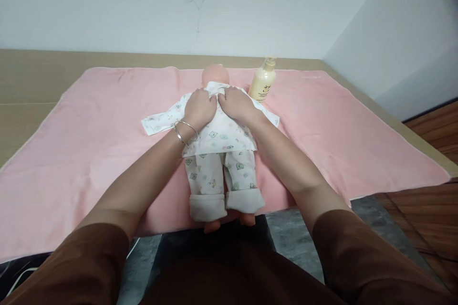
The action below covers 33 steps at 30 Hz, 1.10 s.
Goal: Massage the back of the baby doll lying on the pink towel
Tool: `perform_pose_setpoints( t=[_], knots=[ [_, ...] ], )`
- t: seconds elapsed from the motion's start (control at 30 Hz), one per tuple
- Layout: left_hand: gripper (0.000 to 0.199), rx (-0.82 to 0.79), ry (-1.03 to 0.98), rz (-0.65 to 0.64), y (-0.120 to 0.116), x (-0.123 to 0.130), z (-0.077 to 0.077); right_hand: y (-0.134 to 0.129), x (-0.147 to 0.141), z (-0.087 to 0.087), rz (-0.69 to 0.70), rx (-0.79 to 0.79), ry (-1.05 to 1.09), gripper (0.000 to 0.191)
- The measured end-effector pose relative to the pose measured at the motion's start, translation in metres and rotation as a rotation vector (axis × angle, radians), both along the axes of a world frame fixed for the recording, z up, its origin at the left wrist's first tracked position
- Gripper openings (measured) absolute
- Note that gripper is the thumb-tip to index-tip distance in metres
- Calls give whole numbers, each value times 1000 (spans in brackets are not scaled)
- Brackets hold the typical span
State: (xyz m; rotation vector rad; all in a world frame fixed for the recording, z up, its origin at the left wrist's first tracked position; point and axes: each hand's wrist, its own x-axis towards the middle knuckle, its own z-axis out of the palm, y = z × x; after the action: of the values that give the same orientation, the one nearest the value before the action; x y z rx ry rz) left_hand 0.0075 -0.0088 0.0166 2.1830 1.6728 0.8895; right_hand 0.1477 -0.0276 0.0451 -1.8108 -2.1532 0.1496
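Both arms reach forward from brown sleeves, forearms bare and angled inward so the hands meet side by side. The left hand (199,108) lies palm down, fingers curled, two bangles on its wrist. The right hand (236,104) lies likewise, its fingertips hidden, perhaps pinching.

Even, soft indoor light, seemingly from overhead; faint shadows only. Focus is sharp centrally, while the tabletop (43,76) edges bow from wide-angle distortion.

Home room (nursery-like), pink towel (322,119) on wooden table (32,80), lotion bottle (263,83)
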Motion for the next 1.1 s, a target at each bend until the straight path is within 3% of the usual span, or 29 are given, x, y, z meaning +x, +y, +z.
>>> perform_pose_setpoints(
  t=[0.17, 0.43, 0.63, 0.87, 1.1],
  knots=[
    [30, -7, -16, -8, 16, -9, -7, -22, -12, 10, 2, -73, -68, 40],
    [33, 14, 6, 4, 8, -1, -5, 10, 1, -8, -17, -14, 62, 57],
    [38, -49, 29, 62, -1, 1, 3, 10, 6, -7, -18, -32, 84, 56],
    [38, -51, -40, 22, 10, -5, -4, 0, 0, 0, -57, -2, 44, 52],
    [53, -128, 139, 33, -9, -4, 18, -27, -11, 21, -75, -80, -66, 52]
  ],
)
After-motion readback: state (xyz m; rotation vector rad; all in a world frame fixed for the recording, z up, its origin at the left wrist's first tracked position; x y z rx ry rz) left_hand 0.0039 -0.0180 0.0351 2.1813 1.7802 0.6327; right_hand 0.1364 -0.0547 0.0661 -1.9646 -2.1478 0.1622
